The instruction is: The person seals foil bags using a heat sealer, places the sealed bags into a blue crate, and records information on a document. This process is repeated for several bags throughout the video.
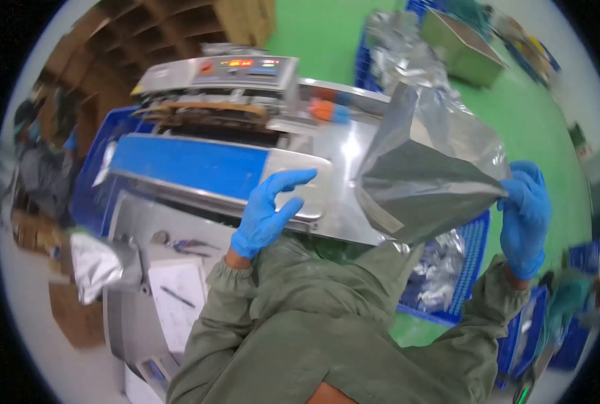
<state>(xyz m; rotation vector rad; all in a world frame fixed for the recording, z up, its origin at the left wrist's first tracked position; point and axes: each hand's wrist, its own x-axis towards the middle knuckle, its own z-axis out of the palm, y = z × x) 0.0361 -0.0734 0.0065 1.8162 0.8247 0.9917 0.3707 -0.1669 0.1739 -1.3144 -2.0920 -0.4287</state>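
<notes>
Foil pouch (424,172), silver and puffed out, hangs in the air in front of the person, above a blue crate (472,246) that holds more crumpled foil bags. The right hand (525,215), in a blue glove, pinches the pouch by one corner with thumb and fingers closed on the edge. The left hand (270,212), also gloved in blue, is off the pouch: its fingers are spread and slack, hovering just over the steel infeed plate (307,192) of the sealing machine (219,124), grasping nothing.

The pouch's upper end looks unsealed and gaping, though the wide-angle blur makes that hard to confirm. It has not yet reached the machine's blue conveyor belt (192,165), which carries nothing in view. Judging from this, picking up is done; laying the pouch on the belt and running its mouth through the sealer is what remains, along with the other bags in the crate.

A control panel (243,67) with lit indicators sits on top of the machine. Another filled silver bag (98,262) rests at lower left beside a paper sheet (175,299) with a pen.
</notes>
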